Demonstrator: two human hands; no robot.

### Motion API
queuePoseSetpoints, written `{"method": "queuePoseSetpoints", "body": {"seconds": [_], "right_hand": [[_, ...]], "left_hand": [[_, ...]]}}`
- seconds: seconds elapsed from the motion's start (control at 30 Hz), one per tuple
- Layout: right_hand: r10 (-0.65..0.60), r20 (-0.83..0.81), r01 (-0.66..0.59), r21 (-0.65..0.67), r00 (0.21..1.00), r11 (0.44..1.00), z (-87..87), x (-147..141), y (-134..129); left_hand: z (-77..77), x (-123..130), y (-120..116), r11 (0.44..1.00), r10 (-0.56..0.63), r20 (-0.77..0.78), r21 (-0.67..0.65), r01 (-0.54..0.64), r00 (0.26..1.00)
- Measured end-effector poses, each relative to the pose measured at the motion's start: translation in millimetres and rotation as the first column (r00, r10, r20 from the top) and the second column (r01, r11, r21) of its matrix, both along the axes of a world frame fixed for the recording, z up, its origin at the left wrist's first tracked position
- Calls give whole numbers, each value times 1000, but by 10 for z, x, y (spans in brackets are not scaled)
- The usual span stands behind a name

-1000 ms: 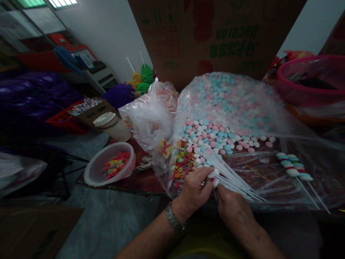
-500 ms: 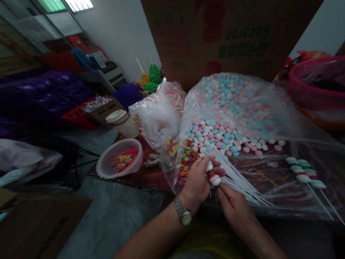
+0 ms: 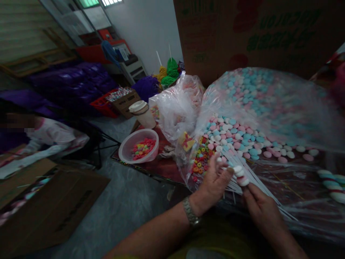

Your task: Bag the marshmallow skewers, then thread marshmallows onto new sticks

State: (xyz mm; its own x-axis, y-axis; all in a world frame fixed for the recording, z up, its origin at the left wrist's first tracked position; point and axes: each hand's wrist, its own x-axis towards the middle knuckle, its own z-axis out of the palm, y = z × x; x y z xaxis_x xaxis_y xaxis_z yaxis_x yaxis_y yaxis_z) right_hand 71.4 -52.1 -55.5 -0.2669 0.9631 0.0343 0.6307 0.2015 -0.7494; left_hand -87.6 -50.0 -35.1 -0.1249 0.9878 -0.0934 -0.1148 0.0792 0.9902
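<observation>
Working over a spread of sweets, the person's left hand [image 3: 215, 183] stands open with its fingers splayed, a silver link wristwatch [image 3: 190, 212] on the wrist and the thumb tip against a stack of white and pink candy discs [image 3: 240, 176]. The right hand [image 3: 261, 210] is closed in a pinch at the stack's lower end, though blur hides the exact grip. The stack sits just above a fanned bundle of thin white sticks [image 3: 253, 180], lying across a large clear plastic bag of pastel pink, blue and white candy discs [image 3: 258, 104]. Bright ring-shaped candies [image 3: 201, 165] lie beside the discs, near the left hand. Two sticks threaded with blue, white and pink discs [image 3: 332, 185] rest at the right edge.

A brown cardboard box [image 3: 242, 32] stands behind, its green and red print upside down and unreadable. A small yellow and red label [image 3: 187, 142] on the bag is too small to read, and so is the writing on a lidded paper cup [image 3: 142, 114]. A pale round plastic bowl of ring candies [image 3: 138, 146] sits beside a crumpled clear bag [image 3: 175, 111]. Further left, a person in a white and pink sleeve [image 3: 51, 138] works near an open cardboard carton [image 3: 35, 194].
</observation>
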Motion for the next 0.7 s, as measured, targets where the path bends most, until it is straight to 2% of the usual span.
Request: {"method": "queuePoseSetpoints", "body": {"seconds": [0.03, 0.07, 0.1, 0.13, 0.17, 0.2, 0.23, 0.27, 0.3, 0.33, 0.4, 0.43, 0.47, 0.53, 0.57, 0.63, 0.7], "right_hand": [[9, 11, -9, -30, 1000, 1000, 28, 24, 8], [29, 25, -27, -67, 999, 997, 48, 41, 6], [58, 30, -55, -98, 998, 994, 59, 44, -6], [86, 26, -83, -117, 996, 990, 61, 32, -25], [102, 18, -99, -121, 995, 988, 58, 7, -50], [106, 9, -105, -114, 994, 988, 50, -27, -77], [112, 7, -111, -106, 994, 988, 39, -63, -104], [118, 21, -115, -101, 993, 988, 29, -97, -127], [123, 50, -118, -99, 991, 988, 22, -122, -144], [138, 85, -130, -100, 987, 987, 19, -140, -156], [196, 155, -181, -101, 968, 978, 33, -153, -165], [219, 184, -204, -94, 958, 974, 49, -156, -167], [234, 207, -221, -82, 950, 972, 71, -160, -169], [228, 258, -225, -44, 939, 973, 119, -179, -181], [212, 289, -214, -23, 934, 976, 140, -194, -189], [185, 349, -200, 6, 919, 980, 163, -228, -207], [164, 375, -184, 19, 912, 983, 159, -261, -211]], "left_hand": [[27, -184, -12, 998, 34, -286, 66, -15, 958], [44, -360, -24, 997, 25, -548, 78, 21, 836], [46, -515, -34, 992, -46, -741, 43, 117, 670], [34, -640, -43, 985, -92, -862, -6, 172, 499], [10, -732, -50, 982, -107, -927, -42, 186, 360], [-20, -791, -53, 979, -113, -956, -61, 193, 271], [-51, -824, -51, 981, -97, -964, -52, 185, 246], [-74, -836, -45, 985, -71, -955, -23, 169, 288], [-88, -834, -35, 990, -48, -921, 8, 141, 386], [-89, -823, -22, 994, -38, -852, 19, 103, 522], [-59, -786, 1, 998, -59, -593, -46, 39, 803], [-35, -764, 9, 994, -69, -426, -105, 26, 902], [-10, -739, 12, 987, -68, -265, -159, 26, 962], [31, -680, 4, 978, -33, -40, -209, 24, 999], [43, -646, -10, 978, -8, -4, -207, 7, 1000], [51, -569, -59, 990, 8, -108, -142, -23, 994], [43, -492, -132, 1000, 19, -376, 16, -14, 926]]}}
